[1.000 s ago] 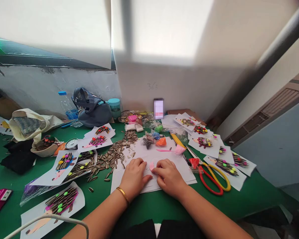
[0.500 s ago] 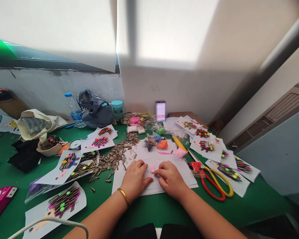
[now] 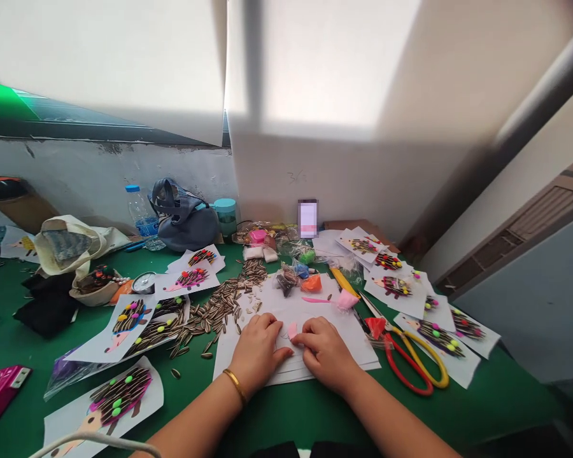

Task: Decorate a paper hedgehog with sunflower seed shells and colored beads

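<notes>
My left hand [image 3: 258,348] rests on a stack of white paper [image 3: 281,292], thumb apart from the fingers, holding nothing. Across from it, my right hand [image 3: 325,351] has curled fingers, and its fingertips press at the edge of a small flat piece of pink modelling clay [image 3: 293,331]. The clay lies on the top sheet, where faint drawn lines show between the hands. Beyond my right hand sits a larger pink lump of clay in wrapping [image 3: 347,299], beside a pink plastic clay tool [image 3: 317,299]. The underside of both hands is hidden.
Sunflower seeds [image 3: 219,305] are heaped left of the paper. Red-and-yellow scissors [image 3: 408,356] lie at the right. Hedgehog pictures [image 3: 124,397] flank both sides. Wrapped clay lumps [image 3: 310,283], a phone [image 3: 308,219] and a bottle [image 3: 143,216] stand farther back.
The view has tilted slightly, so the scene sits a little lower. Both hands stay nearly in place, the right fingertips slightly nearer the pink clay.
</notes>
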Demonstrator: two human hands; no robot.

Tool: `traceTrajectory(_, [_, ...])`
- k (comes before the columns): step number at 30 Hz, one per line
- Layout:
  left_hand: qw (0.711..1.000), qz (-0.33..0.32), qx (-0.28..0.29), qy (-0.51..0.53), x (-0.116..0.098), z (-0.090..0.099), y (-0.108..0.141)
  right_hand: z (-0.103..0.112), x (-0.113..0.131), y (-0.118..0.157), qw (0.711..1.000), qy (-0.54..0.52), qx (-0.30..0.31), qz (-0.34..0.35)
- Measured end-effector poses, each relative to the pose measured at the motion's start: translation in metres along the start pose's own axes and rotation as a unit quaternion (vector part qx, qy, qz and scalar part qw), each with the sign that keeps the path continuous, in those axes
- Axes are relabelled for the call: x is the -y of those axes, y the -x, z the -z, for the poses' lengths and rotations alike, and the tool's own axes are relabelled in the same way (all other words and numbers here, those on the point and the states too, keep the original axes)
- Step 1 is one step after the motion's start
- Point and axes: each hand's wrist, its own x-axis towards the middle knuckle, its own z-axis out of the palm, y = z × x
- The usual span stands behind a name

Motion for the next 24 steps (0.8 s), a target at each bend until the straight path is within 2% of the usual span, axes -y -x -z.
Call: traceTrajectory(24, [1.0,0.001,0.004,0.0,-0.0006,0.0026,0.0003,-0.0035,-0.002,-0.0013,1.0,-0.019,-0.006,-0.007])
